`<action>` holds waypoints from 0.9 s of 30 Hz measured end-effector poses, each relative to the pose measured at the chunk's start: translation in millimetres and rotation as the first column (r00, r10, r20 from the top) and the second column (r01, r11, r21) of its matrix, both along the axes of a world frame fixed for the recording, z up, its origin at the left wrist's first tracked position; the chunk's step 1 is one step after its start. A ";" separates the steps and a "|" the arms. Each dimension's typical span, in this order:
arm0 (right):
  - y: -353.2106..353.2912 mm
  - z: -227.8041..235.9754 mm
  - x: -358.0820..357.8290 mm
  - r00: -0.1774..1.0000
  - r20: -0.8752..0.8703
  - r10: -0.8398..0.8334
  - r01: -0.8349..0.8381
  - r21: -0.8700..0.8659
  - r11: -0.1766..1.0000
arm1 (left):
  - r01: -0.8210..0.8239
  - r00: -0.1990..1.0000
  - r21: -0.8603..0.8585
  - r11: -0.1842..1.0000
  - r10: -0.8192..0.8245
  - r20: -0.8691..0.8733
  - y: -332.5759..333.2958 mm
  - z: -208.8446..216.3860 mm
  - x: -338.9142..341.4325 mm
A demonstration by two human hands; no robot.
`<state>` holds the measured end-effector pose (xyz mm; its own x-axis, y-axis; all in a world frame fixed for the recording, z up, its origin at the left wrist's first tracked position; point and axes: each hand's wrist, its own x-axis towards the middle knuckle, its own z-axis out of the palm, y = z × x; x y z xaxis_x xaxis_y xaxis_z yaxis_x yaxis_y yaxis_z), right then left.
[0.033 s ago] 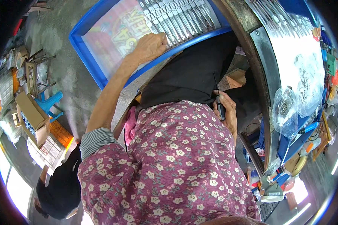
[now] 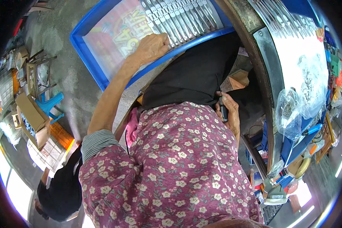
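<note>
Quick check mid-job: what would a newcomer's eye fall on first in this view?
Probably the bright blue tray at the top, with rows of shiny metal pieces in its right part and the left hand at their lower left edge. Next, the plum floral top filling the lower middle. Then the right hand, just right of centre, gripping a dark-handled tool with a thin shaft.

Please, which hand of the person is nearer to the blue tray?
Left. The left hand is over the blue tray, beside the metal pieces; the right hand is outside it, beside the floral top, gripping a dark-handled tool.
</note>
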<state>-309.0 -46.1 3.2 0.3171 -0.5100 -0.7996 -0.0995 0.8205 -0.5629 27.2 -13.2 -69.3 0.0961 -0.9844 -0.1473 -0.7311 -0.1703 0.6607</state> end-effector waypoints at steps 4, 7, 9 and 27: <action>0.0 -4.2 -2.7 0.999 0.034 -0.009 0.009 0.000 1.000 | 0.002 1.000 -0.070 0.998 -0.002 0.001 2.8 -0.9 0.0; 0.9 -4.9 -3.7 1.000 0.020 -0.002 0.003 0.000 1.000 | -0.010 0.999 -0.032 0.999 0.011 0.032 3.8 2.4 -2.5; 1.7 -7.0 -5.8 1.000 0.028 -0.001 0.002 -0.009 1.000 | -0.020 0.999 -0.022 1.000 0.021 0.031 3.9 1.9 -4.3; 2.1 -3.8 -3.6 1.000 0.003 0.008 -0.008 -0.017 1.000 | 0.041 0.999 0.024 0.999 -0.041 0.009 -2.4 -0.4 -2.9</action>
